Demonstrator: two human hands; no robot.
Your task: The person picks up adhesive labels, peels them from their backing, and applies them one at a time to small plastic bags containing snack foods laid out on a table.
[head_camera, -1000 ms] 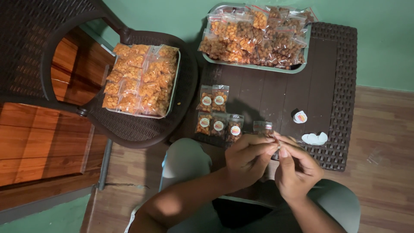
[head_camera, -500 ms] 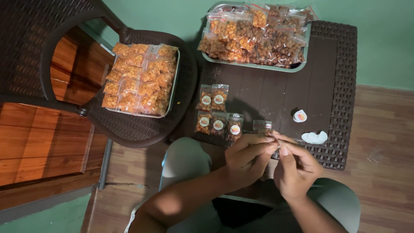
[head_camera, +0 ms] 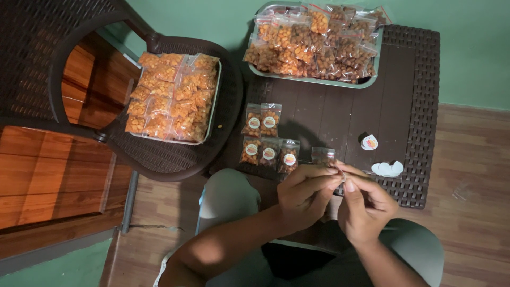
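Observation:
My left hand [head_camera: 304, 195] and my right hand [head_camera: 364, 204] meet at the near edge of a dark brown woven table [head_camera: 411, 101], fingertips pinched together on something small that I cannot make out. Just beyond the fingers lies a small clear snack packet [head_camera: 323, 155]. To its left, several labelled snack packets [head_camera: 267, 139] lie in two rows. A roll of round stickers [head_camera: 369, 142] and a pile of white sticker backings [head_camera: 388, 169] sit to the right.
A metal tray [head_camera: 319, 81] heaped with unlabelled snack packets stands at the table's far side. A second tray [head_camera: 212, 109] of orange packets rests on a dark woven chair [head_camera: 69, 64] on the left. Wooden floor surrounds the table; a green wall lies beyond.
Both hands have stayed together at the table's near edge, with only slight finger movement. Nothing else has moved.

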